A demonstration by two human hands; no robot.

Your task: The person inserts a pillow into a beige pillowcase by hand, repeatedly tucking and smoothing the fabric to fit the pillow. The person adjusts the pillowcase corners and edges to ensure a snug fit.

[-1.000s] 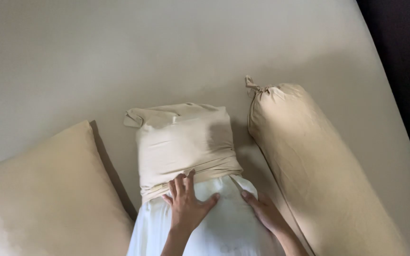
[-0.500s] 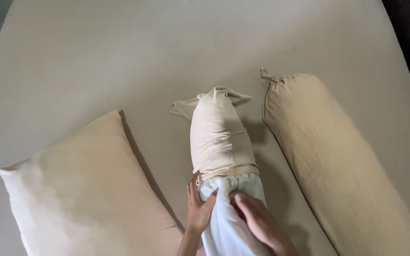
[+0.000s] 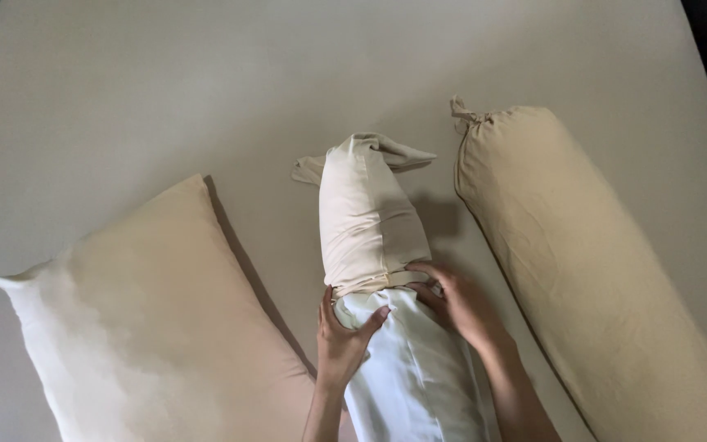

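You have a white pillow (image 3: 415, 376) partly inside a cream pillowcase (image 3: 370, 217); the case covers the far half of it and ends in a bunched hem just above your hands, while the near half shows bare white; the closed far end of the case flops into 2 loose corners. Your left hand (image 3: 344, 340) clasps the pillow's left side at the hem, thumb and fingers wrapped onto the white fabric; your right hand (image 3: 456, 303) grips the case's edge on the right, fingers curled over the hem. The bundle lies in the middle of a beige mattress (image 3: 165, 90) that fills nearly the whole view; a dark strip of room shows at the far right edge and a grey sliver at the upper left. A tan pillow (image 3: 165, 327) lies just to the left, angled, sunlit pale at its near corner; a long tan bolster (image 3: 591, 270) with a knotted far end lies to the right, close to the bundle but apart. The pillow's long axis runs from you straight away, its covered end pointing to the far side and leaning slightly left.
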